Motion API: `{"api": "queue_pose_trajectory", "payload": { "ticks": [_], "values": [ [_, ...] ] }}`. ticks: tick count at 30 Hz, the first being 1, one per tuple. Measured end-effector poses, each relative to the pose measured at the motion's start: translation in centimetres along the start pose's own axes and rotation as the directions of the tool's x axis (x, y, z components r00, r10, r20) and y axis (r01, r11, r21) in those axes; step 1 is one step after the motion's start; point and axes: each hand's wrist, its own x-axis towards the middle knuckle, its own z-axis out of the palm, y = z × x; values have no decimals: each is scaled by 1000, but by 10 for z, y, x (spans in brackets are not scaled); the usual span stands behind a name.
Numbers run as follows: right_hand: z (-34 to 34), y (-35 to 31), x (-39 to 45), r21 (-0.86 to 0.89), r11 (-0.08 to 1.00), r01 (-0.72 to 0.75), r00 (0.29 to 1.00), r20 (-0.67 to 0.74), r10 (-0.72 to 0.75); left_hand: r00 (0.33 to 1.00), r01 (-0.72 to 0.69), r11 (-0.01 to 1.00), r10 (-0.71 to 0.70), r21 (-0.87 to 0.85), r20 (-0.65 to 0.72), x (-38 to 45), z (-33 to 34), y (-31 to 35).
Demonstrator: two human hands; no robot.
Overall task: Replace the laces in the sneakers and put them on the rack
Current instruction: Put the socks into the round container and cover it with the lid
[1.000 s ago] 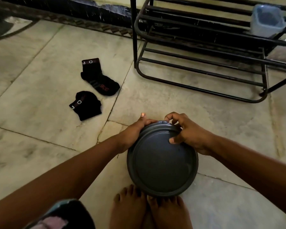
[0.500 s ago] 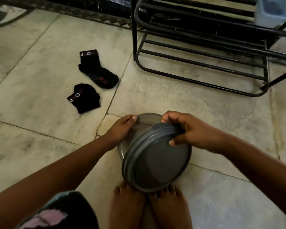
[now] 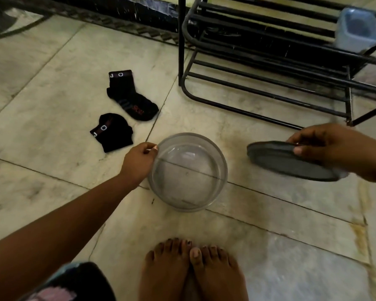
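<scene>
Bare feet [image 3: 193, 272] at 6 o'clock. Clear container [image 3: 187, 171] at centre on the floor [image 3: 52, 170]; left hand [image 3: 139, 161] pinches its rim at 9 o'clock. Right hand [image 3: 330, 146] grips grey lid [image 3: 291, 162], tilted, at 3 o'clock. Two black socks [image 3: 122, 105] at 10 o'clock. Rack [image 3: 269, 68] at 1 o'clock; no sneakers visible.

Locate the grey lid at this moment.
Head view, right side: the grey lid is gripped by the right hand, off the clear container, near the black rack.

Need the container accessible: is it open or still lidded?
Open: the clear container is uncovered; the right hand holds the grey lid aside.
</scene>
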Motion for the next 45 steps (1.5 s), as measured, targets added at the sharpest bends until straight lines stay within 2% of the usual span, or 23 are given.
{"api": "queue_pose_trajectory", "payload": {
  "ticks": [1,2,3,4,5,6,7,8,11,14,18,20,23,25,27,30,33,35,41,45],
  "values": [
    [-33,10,16,104,994,-22,995,104,12,1000,6,1000,-6,-22,-5,2,0,0],
    [-87,3,28,118,992,-54,994,97,42,1000,13,999,-13,-32,-10,3,1,-1],
    [-155,-9,43,47,994,-97,993,68,94,1000,16,999,-17,-42,-15,3,2,-1],
    [-209,-19,61,-88,996,-32,998,-61,27,1000,18,998,-19,-52,-16,3,2,-2],
    [-235,-34,77,-78,997,-3,1000,2,3,1000,22,997,-23,-69,-15,2,1,-2],
    [-259,-31,79,25,999,-22,991,129,18,1000,27,996,-28,-87,-13,3,1,-2],
    [-261,-23,69,58,997,-59,982,185,48,1000,27,994,-28,-101,-10,3,0,-2],
    [-257,-21,71,10,998,-63,972,226,59,1000,26,994,-27,-102,-9,2,-1,-2],
    [-203,-21,66,41,992,-122,943,316,103,1000,15,993,-16,-115,-10,0,-2,-3],
    [-182,-13,72,-57,981,-184,936,295,192,1000,21,988,-20,-151,6,-5,-3,-6],
    [-154,-9,74,-223,971,-81,915,370,161,999,20,989,-15,-146,41,-12,-5,-8],
    [-162,-13,77,-286,957,-37,880,444,167,999,3,995,2,-103,50,-12,-10,-9],
    [-192,-22,90,-364,928,83,797,584,158,999,-38,999,36,-34,-33,-2,-34,-15],
    [-219,-46,108,-445,864,234,780,617,107,988,-103,991,112,86,-108,11,-55,-22],
    [-240,-85,131,-509,777,369,787,616,30,974,-150,955,187,254,-127,26,-72,-25],
    [-245,-150,171,-553,692,464,808,585,-74,963,-185,879,251,439,-97,54,-92,-26],
    [-223,-193,218,-565,633,529,830,501,-246,978,-174,808,209,563,2,83,-103,-30],
    [-200,-210,249,-568,630,530,840,456,-294,983,-183,774,161,606,92,95,-102,-33],
    [-138,-234,317,-566,718,406,888,429,-163,978,-208,704,150,679,144,95,-89,-49],
    [-107,-232,314,-600,731,324,893,450,-27,983,-185,729,149,659,111,82,-89,-63]
  ]
}}
